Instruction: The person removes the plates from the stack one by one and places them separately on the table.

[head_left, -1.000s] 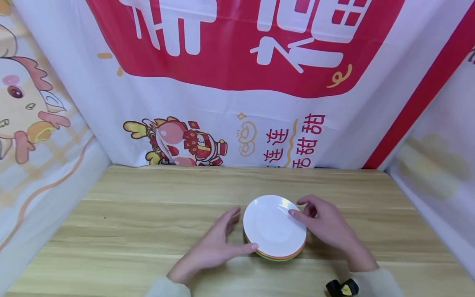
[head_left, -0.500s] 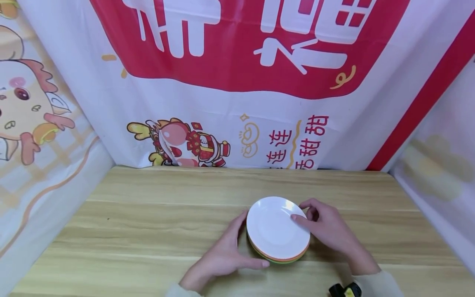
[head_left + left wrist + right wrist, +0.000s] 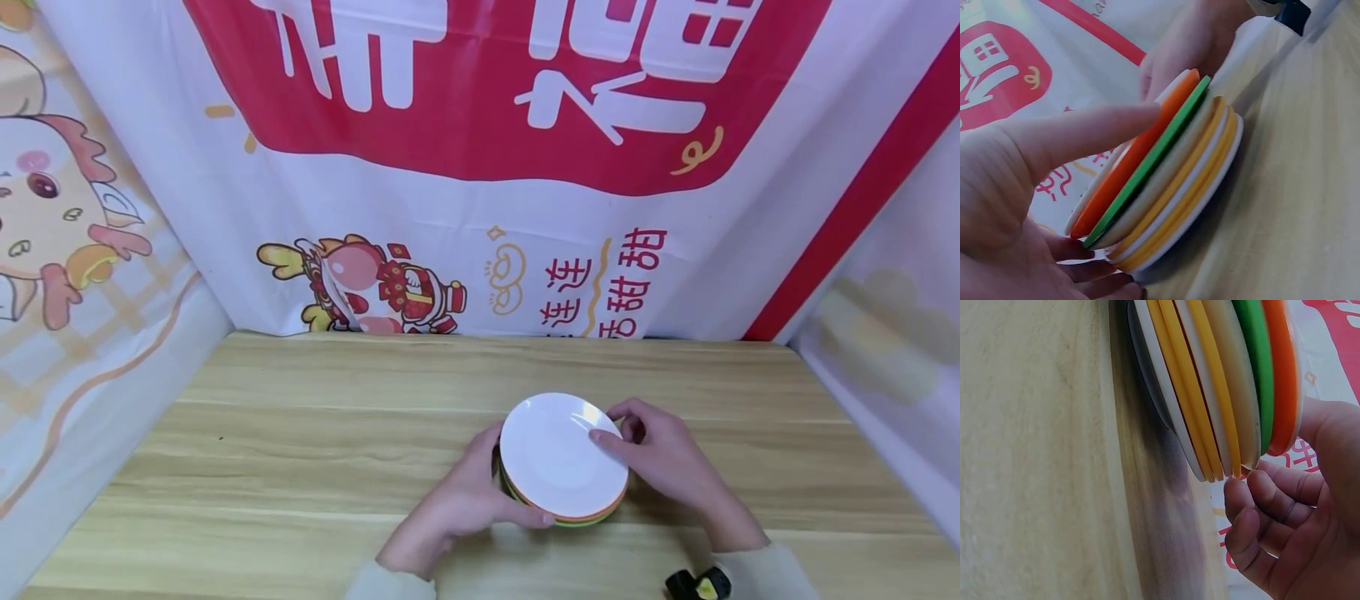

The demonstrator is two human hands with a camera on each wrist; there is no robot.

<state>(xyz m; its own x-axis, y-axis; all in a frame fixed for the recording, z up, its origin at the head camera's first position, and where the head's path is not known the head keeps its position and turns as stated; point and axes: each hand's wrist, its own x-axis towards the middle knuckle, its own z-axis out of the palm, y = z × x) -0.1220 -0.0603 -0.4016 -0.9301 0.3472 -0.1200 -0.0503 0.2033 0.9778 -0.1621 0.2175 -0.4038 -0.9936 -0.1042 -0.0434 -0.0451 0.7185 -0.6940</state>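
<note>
Left of the plate stack [image 3: 562, 458], the left hand [image 3: 480, 492] grips its side, thumb along the near edge. The stack stands on the table [image 3: 300, 433]. Right of it, the right hand [image 3: 663, 454] pinches its rim, thumb over the top. The right wrist view shows yellow layers [image 3: 1188, 394] that the head view hides.

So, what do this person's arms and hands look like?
Both the left hand and right hand are bare, with no gloves or rings showing. The left sleeve and right sleeve are plain, pale cream, and end around the wrists. Beside the right one is a small black device with a yellow patch; its exact kind is unclear.
</note>
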